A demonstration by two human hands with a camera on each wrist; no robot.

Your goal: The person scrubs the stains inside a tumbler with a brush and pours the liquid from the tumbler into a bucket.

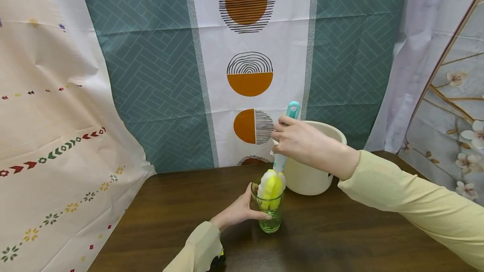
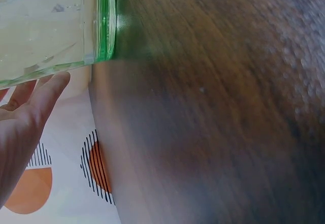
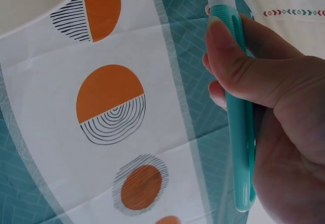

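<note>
A green-tinted clear glass point(image 1: 270, 223) stands upright at the middle of the brown table. Around its side curl the thumb and fingers of my left hand point(image 1: 240, 210); in the left wrist view, fingertips show along the glass point(image 2: 45, 36) near its green base. A bottle brush with a yellow and white sponge head point(image 1: 272, 186) points down into the glass, the head partly inside and its top above the rim. My right hand point(image 1: 304, 142) grips the brush from above by its teal handle point(image 3: 239, 148). In the right wrist view the thumb presses along that handle.
Just behind the glass, to the right, stands a cream bucket point(image 1: 308, 179), partly covered by the right forearm. A patterned curtain point(image 1: 159, 74) hangs along the table's back edge. Patterned cloth point(image 1: 56, 158) borders the left side and a floral panel point(image 1: 453, 137) the right.
</note>
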